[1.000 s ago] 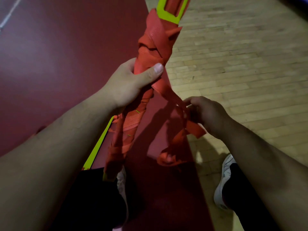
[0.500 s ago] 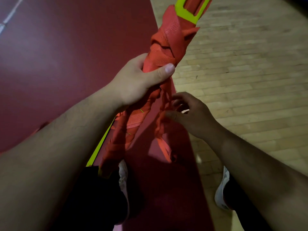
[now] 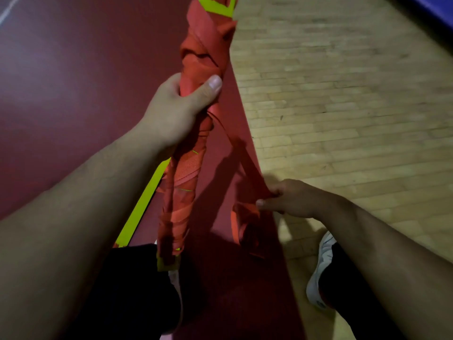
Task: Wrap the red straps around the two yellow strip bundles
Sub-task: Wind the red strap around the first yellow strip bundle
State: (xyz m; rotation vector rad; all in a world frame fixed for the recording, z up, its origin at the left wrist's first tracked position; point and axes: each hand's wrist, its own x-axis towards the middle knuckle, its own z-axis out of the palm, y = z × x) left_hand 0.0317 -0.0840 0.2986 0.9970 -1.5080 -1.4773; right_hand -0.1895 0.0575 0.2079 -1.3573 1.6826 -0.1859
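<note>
Gripping the bundle (image 3: 186, 175) at its middle, the left hand (image 3: 176, 111) holds it in the air above the dark red floor (image 3: 73, 82). The right hand (image 3: 291, 200) pinches the loose red strap (image 3: 246, 165), stretched sideways. I judge the wrapping is about midway; next I must pass the strap around the bundle again, with tension.

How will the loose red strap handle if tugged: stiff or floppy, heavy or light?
Probably floppy: the strap is straight only where the right hand pulls it; its tail below lies crumpled. Likely light, folding easily. The bundle seems stiffer: straight, gripped by the left hand alone.
</note>
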